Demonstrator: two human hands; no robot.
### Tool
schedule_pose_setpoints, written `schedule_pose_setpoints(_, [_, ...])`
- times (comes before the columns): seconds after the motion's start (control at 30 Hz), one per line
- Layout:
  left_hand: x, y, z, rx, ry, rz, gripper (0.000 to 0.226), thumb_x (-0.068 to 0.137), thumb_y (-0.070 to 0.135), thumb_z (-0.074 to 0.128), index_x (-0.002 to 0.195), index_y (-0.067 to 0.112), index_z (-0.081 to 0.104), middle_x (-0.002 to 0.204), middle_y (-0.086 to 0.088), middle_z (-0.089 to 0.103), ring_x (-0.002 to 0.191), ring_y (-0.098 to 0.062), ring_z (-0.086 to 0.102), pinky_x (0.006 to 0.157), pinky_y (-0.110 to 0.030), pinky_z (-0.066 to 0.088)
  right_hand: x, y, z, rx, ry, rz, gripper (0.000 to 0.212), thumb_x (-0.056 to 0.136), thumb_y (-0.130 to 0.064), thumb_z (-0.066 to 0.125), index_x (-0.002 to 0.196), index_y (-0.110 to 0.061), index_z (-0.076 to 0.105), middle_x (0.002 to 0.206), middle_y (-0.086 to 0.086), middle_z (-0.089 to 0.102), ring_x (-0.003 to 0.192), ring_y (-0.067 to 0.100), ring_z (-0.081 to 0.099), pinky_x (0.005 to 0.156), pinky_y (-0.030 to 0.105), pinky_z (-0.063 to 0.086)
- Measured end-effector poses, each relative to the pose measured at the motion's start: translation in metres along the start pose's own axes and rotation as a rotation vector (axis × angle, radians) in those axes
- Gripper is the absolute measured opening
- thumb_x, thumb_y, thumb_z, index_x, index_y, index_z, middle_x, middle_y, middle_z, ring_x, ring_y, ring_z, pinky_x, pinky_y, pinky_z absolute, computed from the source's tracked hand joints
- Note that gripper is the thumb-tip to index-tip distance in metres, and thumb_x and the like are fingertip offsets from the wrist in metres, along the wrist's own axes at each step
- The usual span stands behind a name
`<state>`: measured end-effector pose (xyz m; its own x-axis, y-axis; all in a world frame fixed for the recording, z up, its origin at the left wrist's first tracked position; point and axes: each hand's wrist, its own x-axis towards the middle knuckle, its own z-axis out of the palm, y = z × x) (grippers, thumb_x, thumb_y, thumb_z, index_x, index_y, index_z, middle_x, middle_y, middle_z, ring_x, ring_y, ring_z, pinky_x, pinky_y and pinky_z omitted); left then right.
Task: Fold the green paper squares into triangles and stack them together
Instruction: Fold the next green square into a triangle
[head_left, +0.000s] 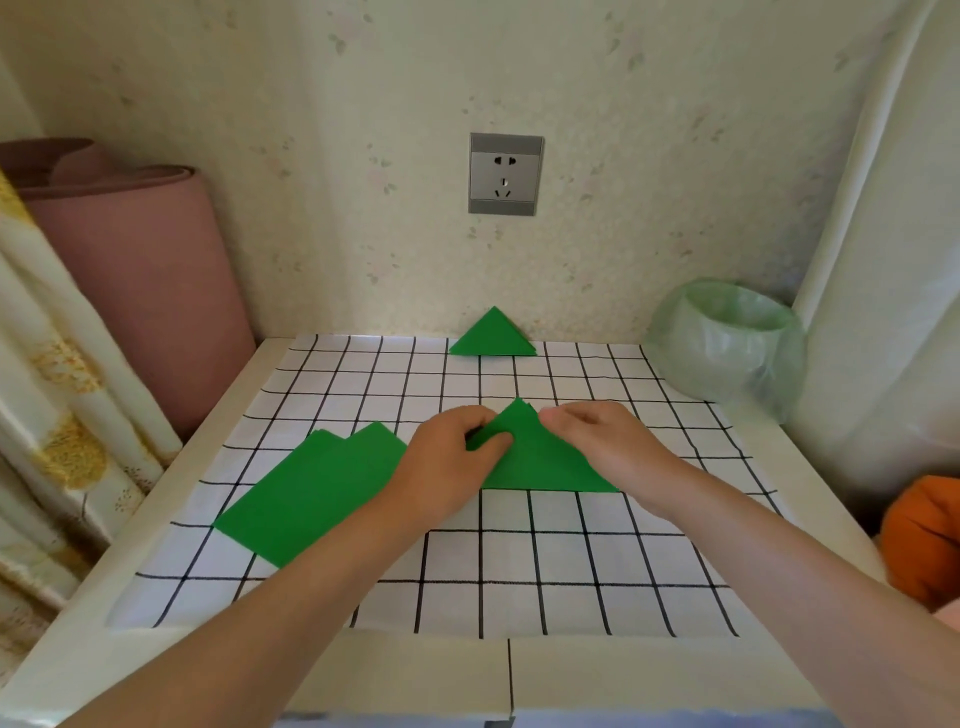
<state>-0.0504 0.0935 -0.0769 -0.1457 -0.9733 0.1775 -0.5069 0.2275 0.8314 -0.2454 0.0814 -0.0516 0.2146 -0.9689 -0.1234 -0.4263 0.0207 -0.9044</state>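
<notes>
A green paper folded into a triangle (540, 457) lies on the checked mat (519, 561) in the middle, its point away from me. My left hand (452, 457) pinches its left slope with curled fingers. My right hand (597, 436) curls over its right slope and top. A loose pile of flat green squares (311, 493) lies to the left, partly under my left wrist. A folded green triangle stack (492, 335) rests at the mat's far edge by the wall.
A small bin lined with a pale green bag (727, 343) stands at the back right. A pink roll (140, 270) leans at the left beside a curtain. A wall socket (505, 174) is above. Something orange (924, 540) sits off the table's right edge.
</notes>
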Motion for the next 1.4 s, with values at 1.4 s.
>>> schedule_pose_setpoints(1.4, [-0.003,0.008,0.013,-0.01,0.105,0.015,0.027,0.095,0.02,0.061,0.119,0.031,0.067,0.084,0.033,0.062,0.082,0.018,0.059,0.077,-0.003,0.045,0.005,0.005,0.017,-0.462,0.058,-0.189,0.022,0.102,-0.03,0.045,0.084,-0.024,0.056,0.077,-0.003,0.06,0.073,0.016,0.057,0.064,0.033,0.041])
